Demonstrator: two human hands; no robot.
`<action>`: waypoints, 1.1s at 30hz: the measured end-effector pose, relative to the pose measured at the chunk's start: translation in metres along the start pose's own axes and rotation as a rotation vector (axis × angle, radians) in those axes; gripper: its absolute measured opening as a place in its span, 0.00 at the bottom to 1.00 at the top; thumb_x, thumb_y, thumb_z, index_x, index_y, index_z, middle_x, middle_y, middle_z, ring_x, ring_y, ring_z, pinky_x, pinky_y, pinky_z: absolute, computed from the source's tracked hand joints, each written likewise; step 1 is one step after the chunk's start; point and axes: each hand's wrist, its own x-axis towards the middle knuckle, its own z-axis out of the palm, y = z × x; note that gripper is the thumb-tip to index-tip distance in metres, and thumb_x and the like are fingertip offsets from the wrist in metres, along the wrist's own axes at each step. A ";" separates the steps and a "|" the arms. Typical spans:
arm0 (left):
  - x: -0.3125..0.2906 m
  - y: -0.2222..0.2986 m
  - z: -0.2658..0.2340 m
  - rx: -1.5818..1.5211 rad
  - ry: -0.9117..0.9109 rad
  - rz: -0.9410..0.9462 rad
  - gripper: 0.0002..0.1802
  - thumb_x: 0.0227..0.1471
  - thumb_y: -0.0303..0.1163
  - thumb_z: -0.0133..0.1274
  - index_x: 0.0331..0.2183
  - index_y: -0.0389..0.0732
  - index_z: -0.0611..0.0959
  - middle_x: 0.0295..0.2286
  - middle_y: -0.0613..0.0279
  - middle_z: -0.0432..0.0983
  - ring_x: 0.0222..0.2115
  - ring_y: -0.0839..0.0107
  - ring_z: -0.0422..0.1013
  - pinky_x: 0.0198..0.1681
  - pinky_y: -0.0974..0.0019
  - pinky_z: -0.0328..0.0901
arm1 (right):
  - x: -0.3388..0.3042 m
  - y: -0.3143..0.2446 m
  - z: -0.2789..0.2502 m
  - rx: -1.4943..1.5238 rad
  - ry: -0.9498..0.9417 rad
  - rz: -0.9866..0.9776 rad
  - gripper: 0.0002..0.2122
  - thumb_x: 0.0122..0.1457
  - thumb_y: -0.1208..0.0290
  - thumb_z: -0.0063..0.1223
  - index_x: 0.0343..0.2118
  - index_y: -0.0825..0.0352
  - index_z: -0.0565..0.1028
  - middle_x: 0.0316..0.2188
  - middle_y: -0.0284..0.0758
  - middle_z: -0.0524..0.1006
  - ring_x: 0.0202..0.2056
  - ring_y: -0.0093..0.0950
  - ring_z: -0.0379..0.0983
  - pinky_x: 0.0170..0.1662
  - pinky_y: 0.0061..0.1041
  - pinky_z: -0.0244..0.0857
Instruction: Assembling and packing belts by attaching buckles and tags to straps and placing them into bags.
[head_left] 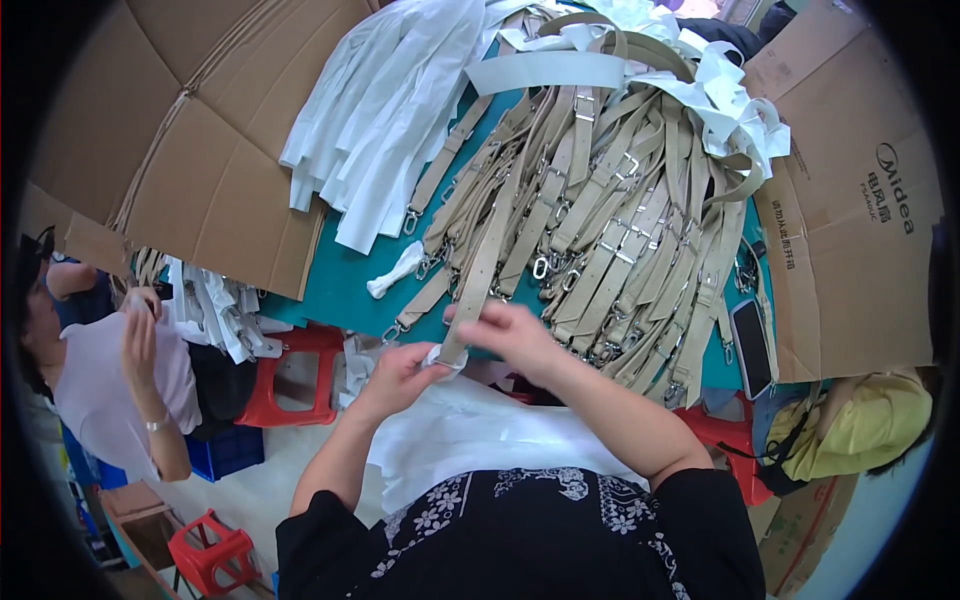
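Note:
My left hand (402,378) is closed on the low end of a beige strap (482,268), where a piece of white tissue paper (446,362) wraps around it. Just right of it, my right hand (512,338) pinches the same strap a little higher up. The strap's upper part runs away from me onto a large pile of beige straps (590,220) with silver buckles and snap hooks. A small twisted white paper bundle (396,270) lies left of the pile. White paper (470,440) spreads over my lap. My fingers hide the hardware at the strap's end.
The green table (345,290) carries a stack of white paper strips (385,110) and a phone (751,345). Cardboard (215,140) walls off the left; a cardboard box (850,200) stands right. People sit at both sides, near red stools (292,378).

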 end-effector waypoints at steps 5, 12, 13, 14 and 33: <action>-0.003 -0.021 0.001 -0.046 0.192 0.171 0.14 0.56 0.29 0.40 0.42 0.36 0.75 0.24 0.62 0.72 0.24 0.77 0.64 0.31 0.75 0.61 | 0.030 -0.051 -0.015 0.129 0.104 -0.022 0.11 0.55 0.70 0.50 0.40 0.66 0.74 0.23 0.24 0.71 0.21 0.14 0.60 0.21 0.13 0.56; -0.004 0.001 -0.026 0.001 0.163 0.261 0.18 0.58 0.35 0.39 0.44 0.35 0.74 0.26 0.65 0.72 0.26 0.78 0.65 0.33 0.73 0.61 | 0.016 -0.013 0.033 -0.156 0.082 -0.348 0.09 0.50 0.70 0.55 0.33 0.67 0.77 0.28 0.28 0.73 0.25 0.15 0.67 0.28 0.15 0.61; -0.009 -0.003 -0.029 0.027 0.154 0.178 0.18 0.58 0.35 0.38 0.44 0.35 0.75 0.27 0.64 0.73 0.27 0.77 0.66 0.33 0.72 0.62 | 0.012 -0.018 0.033 -0.008 0.044 -0.154 0.09 0.50 0.70 0.55 0.33 0.68 0.77 0.28 0.28 0.73 0.25 0.16 0.67 0.29 0.16 0.62; -0.011 -0.005 -0.030 0.053 0.144 0.096 0.19 0.58 0.36 0.38 0.44 0.35 0.75 0.29 0.64 0.74 0.28 0.76 0.67 0.34 0.71 0.62 | 0.011 -0.032 0.031 0.013 0.065 -0.082 0.08 0.50 0.73 0.56 0.33 0.69 0.76 0.29 0.28 0.74 0.26 0.17 0.69 0.31 0.17 0.63; -0.024 -0.036 0.010 0.221 0.591 0.259 0.12 0.55 0.31 0.41 0.30 0.36 0.78 0.24 0.54 0.75 0.25 0.58 0.72 0.28 0.65 0.64 | 0.014 -0.038 0.025 -0.137 0.333 -0.433 0.08 0.55 0.68 0.50 0.35 0.66 0.74 0.31 0.28 0.74 0.33 0.19 0.69 0.40 0.22 0.63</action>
